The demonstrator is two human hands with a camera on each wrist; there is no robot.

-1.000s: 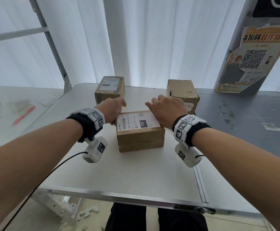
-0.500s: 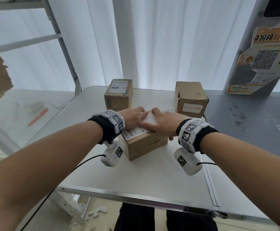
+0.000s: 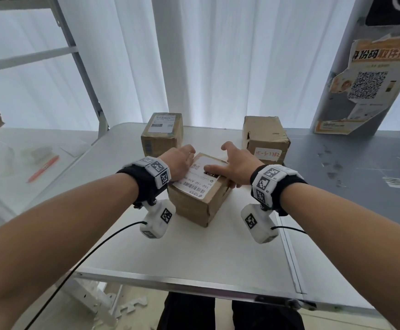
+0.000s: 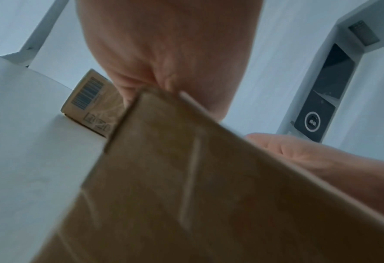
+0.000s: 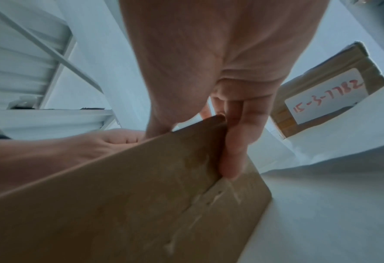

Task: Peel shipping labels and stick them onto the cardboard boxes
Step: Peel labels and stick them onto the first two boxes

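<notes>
A cardboard box (image 3: 201, 206) stands in the middle of the white table (image 3: 194, 253), turned so that one corner points toward me. A white shipping label (image 3: 194, 182) with a barcode lies flat on its top. My left hand (image 3: 179, 160) sits on the top's left end, its fingers hidden over the far side. My right hand (image 3: 237, 167) holds the right end, thumb on the label. In the right wrist view a finger (image 5: 231, 151) is curled down the side of the box (image 5: 130, 204). The left wrist view shows my left palm (image 4: 164, 53) on a corner of the box (image 4: 186, 195).
A labelled box (image 3: 162, 134) stands at the back left. An unlabelled box (image 3: 265, 136) with a handwritten sticker (image 3: 268, 154) stands at the back right. A grey table (image 3: 360, 175) adjoins on the right. An orange pen (image 3: 43, 172) lies on the left surface.
Both hands have turned the middle box counterclockwise on the table, from square-on to corner-first. The barcode end of the label has swung from the left to the front.
</notes>
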